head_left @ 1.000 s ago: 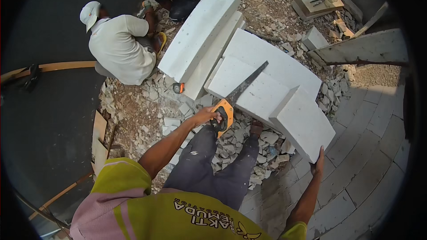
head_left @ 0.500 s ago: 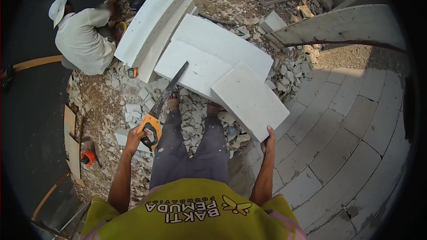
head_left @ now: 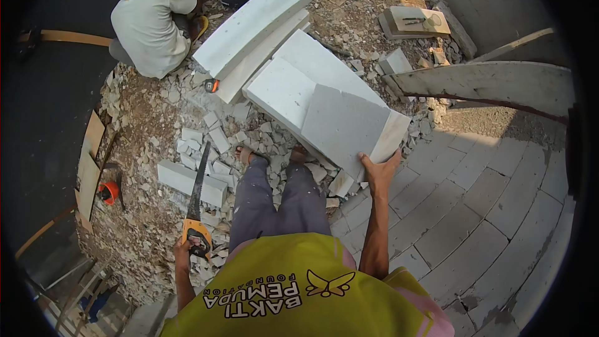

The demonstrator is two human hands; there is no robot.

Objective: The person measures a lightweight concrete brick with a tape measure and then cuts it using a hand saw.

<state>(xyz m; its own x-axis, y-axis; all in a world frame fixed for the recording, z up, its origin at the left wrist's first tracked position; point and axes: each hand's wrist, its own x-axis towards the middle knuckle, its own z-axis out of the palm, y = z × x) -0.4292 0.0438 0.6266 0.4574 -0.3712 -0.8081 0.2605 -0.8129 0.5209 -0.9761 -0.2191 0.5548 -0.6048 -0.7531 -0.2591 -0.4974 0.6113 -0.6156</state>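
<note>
My left hand (head_left: 182, 252) is closed round the orange and black handle of a hand saw (head_left: 199, 182), whose dark toothed blade points away from me over the rubble. With my right hand (head_left: 381, 173) I grip the near right end of a pale block (head_left: 342, 123). Its broad face is in shade, while a narrower face beside my hand catches the light. The block rests on a stack of larger white blocks (head_left: 282, 90); how far it is tilted, I cannot tell. My feet stand among broken pieces just this side of the stack.
A person in a white cap and shirt (head_left: 151, 28) crouches at the far left. Long white blocks (head_left: 256, 22) and a tape measure (head_left: 211, 85) lie nearby. A loose block (head_left: 190, 182) lies on rubble, left of my legs. Block paving (head_left: 462, 224) covers the right side.
The saw has swung left and down, away from the stack. The pale block has been turned, its broad face now shaded, and my right hand has shifted its hold. The view has moved too.
</note>
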